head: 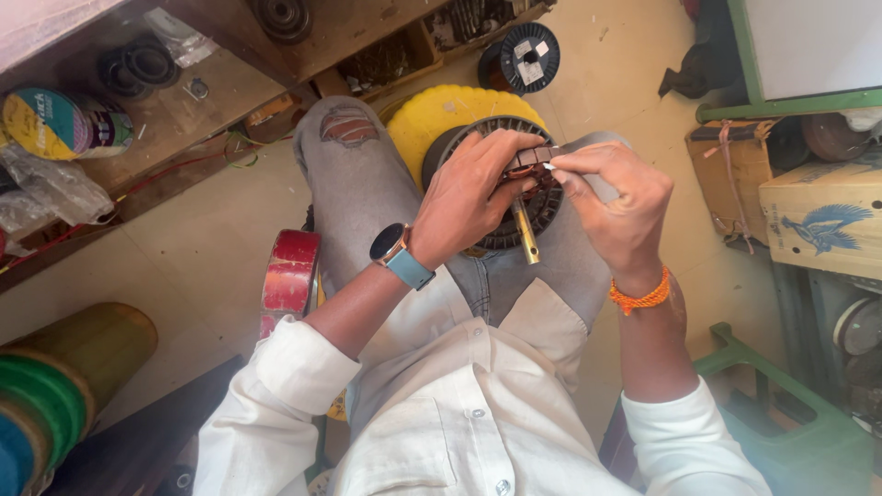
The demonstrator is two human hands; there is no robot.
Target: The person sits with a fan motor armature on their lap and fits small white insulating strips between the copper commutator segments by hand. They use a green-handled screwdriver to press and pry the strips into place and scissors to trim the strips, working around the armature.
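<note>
Hands (478, 197) on round ribbed stator (514, 188)

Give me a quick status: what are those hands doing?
Left hand grips round motor core on lap. Right hand pinches at its top edge. Brass shaft sticks out; nothing blocking.

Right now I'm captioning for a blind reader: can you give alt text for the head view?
Seen from above, a seated person's left hand and right hand work on a round black motor part with a brass shaft on their lap.
</note>
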